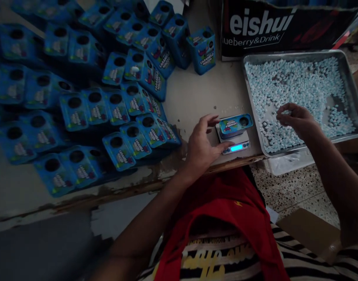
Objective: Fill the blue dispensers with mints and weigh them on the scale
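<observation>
A small blue tin (236, 125) labelled "Caramelo Macizo" lies on a digital scale (237, 148) with a lit blue display. The tin's lid side shows a dark round opening. My left hand (202, 143) is beside the scale at its left, fingers apart, the thumb at the scale's front edge near the buttons. Over the metal tray (256, 117) hovers my right hand (297, 119), its fingertips drawn together in a pinch; what sits between them, if anything, is too small to tell. Small pale blue and white candies (302, 82) cover much of the tray.
Many similar blue tins (117, 105) stand in rows across the left of the table (190, 89). One tin (201, 50) stands apart at the back. Behind the tray is a black printed box (261, 27). The table's front edge runs just before the scale.
</observation>
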`<state>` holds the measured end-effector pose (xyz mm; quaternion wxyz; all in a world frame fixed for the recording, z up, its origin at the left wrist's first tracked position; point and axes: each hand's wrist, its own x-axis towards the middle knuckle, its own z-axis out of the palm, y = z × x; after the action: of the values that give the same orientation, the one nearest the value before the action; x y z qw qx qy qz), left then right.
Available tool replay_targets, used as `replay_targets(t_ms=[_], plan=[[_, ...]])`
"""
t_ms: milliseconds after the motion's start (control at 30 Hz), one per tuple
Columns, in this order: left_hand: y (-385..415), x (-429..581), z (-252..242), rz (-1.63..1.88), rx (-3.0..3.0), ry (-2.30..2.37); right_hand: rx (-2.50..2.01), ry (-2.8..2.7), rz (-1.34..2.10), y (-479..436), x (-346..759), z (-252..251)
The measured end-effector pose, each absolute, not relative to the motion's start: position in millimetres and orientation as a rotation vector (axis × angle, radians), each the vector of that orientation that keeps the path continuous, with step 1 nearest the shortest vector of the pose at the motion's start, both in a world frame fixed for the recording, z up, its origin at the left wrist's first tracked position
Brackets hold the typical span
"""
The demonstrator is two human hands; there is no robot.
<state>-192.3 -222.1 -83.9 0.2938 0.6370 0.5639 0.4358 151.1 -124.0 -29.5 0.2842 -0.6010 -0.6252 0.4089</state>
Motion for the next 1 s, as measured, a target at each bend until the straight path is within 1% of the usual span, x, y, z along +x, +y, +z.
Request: replay_targets(t_ms=[100, 167, 233, 367, 433, 533, 667, 800, 900, 1000], plan=[[-210, -180, -77, 1.134, 1.778, 1.445, -1.624, -1.979, 0.778, -129, 145, -16], [-205, -175, -70, 1.136, 1.882, 1.431, -1.609, -2.017, 0.733, -137, 135, -5], [-200, -170, -61, 1.127, 2.057, 1.416, -1.549, -1.825, 0.955, -148, 121, 0], [-183, -155, -53, 1.163, 2.394, 1.319, -1.337, -1.195, 1.574, -167, 86, -8], [-172, -148, -57, 1.21, 2.476, 1.274, -1.236, -0.965, 1.751, -172, 74, -15], [-159, -144, -71, 1.234, 2.504, 1.273, -1.139, -0.743, 1.851, -172, 66, -19], [-156, -147, -84, 1.273, 2.418, 1.353, -1.145, -0.627, 1.852, -168, 69, -16], [-159, -148, -83, 1.287, 2.335, 1.468, -1.224, -0.737, 1.788, -165, 71, -12], [-161, -143, -81, 1.377, 2.338, 1.417, -1.296, -0.931, 1.641, -162, 70, -10], [-166, -135, -80, 1.497, 2.314, 1.404, -1.363, -1.181, 1.391, -159, 66, -7]])
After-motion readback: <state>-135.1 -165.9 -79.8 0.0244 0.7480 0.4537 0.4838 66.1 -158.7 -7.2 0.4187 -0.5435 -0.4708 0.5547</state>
